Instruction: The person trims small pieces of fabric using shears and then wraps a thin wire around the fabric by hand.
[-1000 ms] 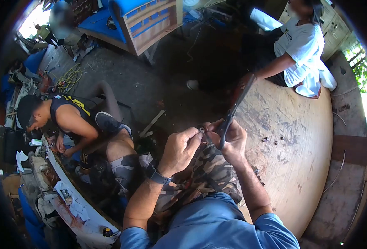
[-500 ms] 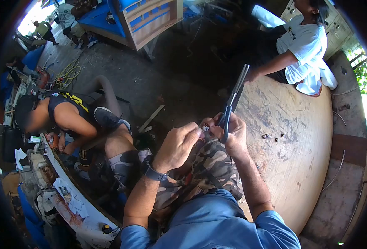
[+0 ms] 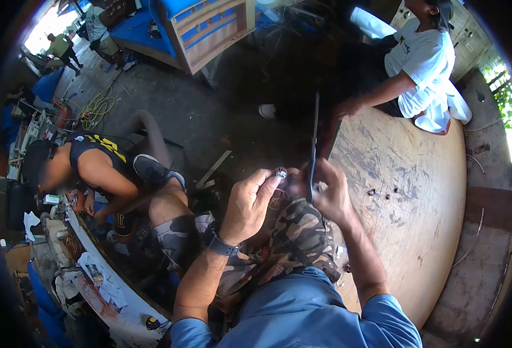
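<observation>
My left hand [image 3: 249, 203], a dark watch [image 3: 219, 240] on its wrist, pinches a small round part [image 3: 280, 173] between thumb and fingers. The part is whitish and metallic with a dark rim; its exact kind is too small to tell. Thin reddish wire [image 3: 276, 199] hangs just below it. In my right hand [image 3: 330, 188], smeared by motion, are long scissors [image 3: 314, 136] with dark blue handles, seen edge-on, blades pointing away from me. Both hands are above my camouflage-clad lap [image 3: 303, 229], close together.
A wooden table [image 3: 406, 243] on my right bears several small dark parts [image 3: 387, 196]. One person in white [image 3: 421, 58] sits at its far end; another in a dark vest [image 3: 102, 159] bends over a cluttered bench [image 3: 114, 290] at left. Yellow cable [image 3: 98, 110] lies on the floor.
My right hand has turned, so the scissors swing from a rightward slant to nearly upright and edge-on. The small part in my left hand has moved slightly up and left.
</observation>
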A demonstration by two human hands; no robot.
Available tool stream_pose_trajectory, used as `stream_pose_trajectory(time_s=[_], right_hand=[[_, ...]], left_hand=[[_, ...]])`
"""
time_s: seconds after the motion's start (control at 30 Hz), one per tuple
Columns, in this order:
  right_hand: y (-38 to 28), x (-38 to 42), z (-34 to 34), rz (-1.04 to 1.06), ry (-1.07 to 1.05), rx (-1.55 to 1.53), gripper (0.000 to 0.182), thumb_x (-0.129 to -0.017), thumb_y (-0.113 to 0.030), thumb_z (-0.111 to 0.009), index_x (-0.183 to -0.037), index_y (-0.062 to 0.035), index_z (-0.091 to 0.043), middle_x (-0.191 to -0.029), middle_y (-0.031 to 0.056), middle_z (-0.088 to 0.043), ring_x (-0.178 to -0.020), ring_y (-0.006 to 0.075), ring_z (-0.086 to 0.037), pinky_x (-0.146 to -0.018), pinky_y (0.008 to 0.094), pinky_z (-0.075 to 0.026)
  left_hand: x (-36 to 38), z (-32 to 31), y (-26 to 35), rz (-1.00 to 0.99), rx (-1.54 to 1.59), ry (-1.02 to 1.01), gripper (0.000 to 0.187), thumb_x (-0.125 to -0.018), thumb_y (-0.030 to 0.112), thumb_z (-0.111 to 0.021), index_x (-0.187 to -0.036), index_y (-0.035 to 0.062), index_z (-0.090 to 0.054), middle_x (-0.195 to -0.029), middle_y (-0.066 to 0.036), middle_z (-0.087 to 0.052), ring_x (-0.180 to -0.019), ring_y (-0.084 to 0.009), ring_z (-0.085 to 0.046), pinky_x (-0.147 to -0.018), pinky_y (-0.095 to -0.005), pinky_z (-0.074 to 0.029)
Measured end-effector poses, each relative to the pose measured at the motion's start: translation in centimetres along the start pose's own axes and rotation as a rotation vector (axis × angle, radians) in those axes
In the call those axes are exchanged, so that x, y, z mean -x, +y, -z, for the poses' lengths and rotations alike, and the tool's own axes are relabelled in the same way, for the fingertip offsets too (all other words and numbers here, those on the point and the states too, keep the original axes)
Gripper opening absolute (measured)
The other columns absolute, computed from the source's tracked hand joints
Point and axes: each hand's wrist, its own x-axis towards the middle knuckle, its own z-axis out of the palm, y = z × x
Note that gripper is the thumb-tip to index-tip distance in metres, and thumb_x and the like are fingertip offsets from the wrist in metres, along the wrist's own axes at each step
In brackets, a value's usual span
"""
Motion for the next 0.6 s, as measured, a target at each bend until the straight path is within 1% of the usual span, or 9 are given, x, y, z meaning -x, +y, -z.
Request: stream_pose_trajectory(time_s=[0.03, 0.13, 0.17, 0.23, 0.27, 0.3, 0.33, 0.5, 0.6], right_hand=[[0.8, 0.7, 0.4, 0.107, -0.015, 0.162, 0.054, -0.075, -0.033, -0.094, -0.104, 0.0010, -0.063, -0.093, 0.0146, -0.072, -0.081, 0.0222, -0.072, -0.072, 0.0358, -0.058], [1.8, 2.7, 0.8, 0.316, -0.018, 0.635, 0.069, -0.072, -0.052, -0.092, -0.106, 0.0003, -0.062, -0.092, 0.0160, -0.069, -0.082, 0.0323, -0.072, -0.073, 0.0411, -0.058], [3.5, 3.4, 0.5, 0.328, -0.005, 0.689, 0.078, -0.071, -0.062, -0.087, -0.108, 0.0006, -0.060, -0.096, 0.0176, -0.066, -0.084, 0.0374, -0.070, -0.075, 0.0442, -0.058], [3.5, 4.0, 0.6, 0.308, -0.028, 0.760, 0.076, -0.072, -0.058, -0.088, -0.109, 0.0012, -0.059, -0.100, 0.0183, -0.066, -0.088, 0.0369, -0.070, -0.076, 0.0446, -0.058], [3.5, 4.2, 0.6, 0.296, -0.038, 0.794, 0.074, -0.072, -0.055, -0.088, -0.110, 0.0015, -0.059, -0.102, 0.0187, -0.065, -0.090, 0.0367, -0.069, -0.077, 0.0448, -0.058], [3.0, 3.9, 0.4, 0.345, 0.021, 0.764, 0.073, -0.071, -0.059, -0.089, -0.102, 0.0008, -0.060, -0.093, 0.0158, -0.064, -0.084, 0.0352, -0.068, -0.074, 0.0446, -0.056], [2.8, 3.9, 0.5, 0.337, 0.018, 0.770, 0.073, -0.071, -0.059, -0.089, -0.102, 0.0006, -0.061, -0.093, 0.0157, -0.064, -0.084, 0.0351, -0.068, -0.075, 0.0445, -0.056], [2.3, 3.5, 0.8, 0.335, -0.028, 0.845, 0.075, -0.070, -0.061, -0.088, -0.104, 0.0008, -0.061, -0.093, 0.0154, -0.064, -0.085, 0.0341, -0.067, -0.077, 0.0454, -0.056], [1.9, 3.5, 1.0, 0.227, -0.127, 0.861, 0.081, -0.074, -0.066, -0.084, -0.115, -0.0008, -0.059, -0.107, 0.0146, -0.063, -0.103, 0.0335, -0.065, -0.086, 0.0470, -0.055]], left_hand=[[-0.1, 0.0, 0.0, -0.016, 0.012, 0.037, 0.031, -0.110, 0.027, -0.058, -0.110, -0.0025, -0.069, -0.087, -0.005, -0.068, -0.078, -0.0082, -0.057, -0.070, -0.0258, -0.047], [0.0, 0.3, 0.3, -0.030, 0.024, 0.099, 0.032, -0.110, 0.028, -0.056, -0.111, -0.0014, -0.069, -0.085, -0.004, -0.067, -0.077, -0.0083, -0.056, -0.068, -0.0266, -0.046], [0.0, 0.3, 0.5, -0.035, 0.013, 0.099, 0.032, -0.111, 0.028, -0.056, -0.111, -0.0011, -0.069, -0.085, -0.004, -0.066, -0.077, -0.0085, -0.056, -0.068, -0.0268, -0.046], [-0.1, 0.3, 0.4, -0.089, -0.023, 0.087, 0.032, -0.111, 0.028, -0.053, -0.112, -0.0001, -0.069, -0.082, -0.003, -0.065, -0.074, -0.0097, -0.055, -0.065, -0.0276, -0.044], [-0.1, 0.2, 0.4, -0.086, -0.023, 0.087, 0.031, -0.111, 0.026, -0.054, -0.112, -0.0001, -0.069, -0.085, -0.006, -0.067, -0.075, -0.0131, -0.059, -0.067, -0.0291, -0.047], [0.0, 0.1, 0.4, -0.084, -0.024, 0.087, 0.029, -0.111, 0.025, -0.054, -0.112, -0.0002, -0.069, -0.088, -0.009, -0.070, -0.077, -0.0165, -0.063, -0.069, -0.0306, -0.049], [0.0, 0.0, 0.5, -0.084, -0.027, 0.090, 0.027, -0.110, 0.023, -0.055, -0.112, -0.0002, -0.069, -0.090, -0.012, -0.072, -0.079, -0.0199, -0.067, -0.072, -0.0321, -0.052], [-0.1, -0.1, -0.4, -0.100, -0.085, 0.094, 0.023, -0.109, 0.020, -0.057, -0.112, 0.0003, -0.069, -0.091, -0.014, -0.073, -0.080, -0.0254, -0.071, -0.071, -0.0344, -0.053], [0.1, 0.1, -0.6, -0.105, -0.184, 0.094, 0.019, -0.107, 0.017, -0.059, -0.111, 0.0004, -0.069, -0.091, -0.016, -0.073, -0.079, -0.0305, -0.072, -0.069, -0.0356, -0.055]])
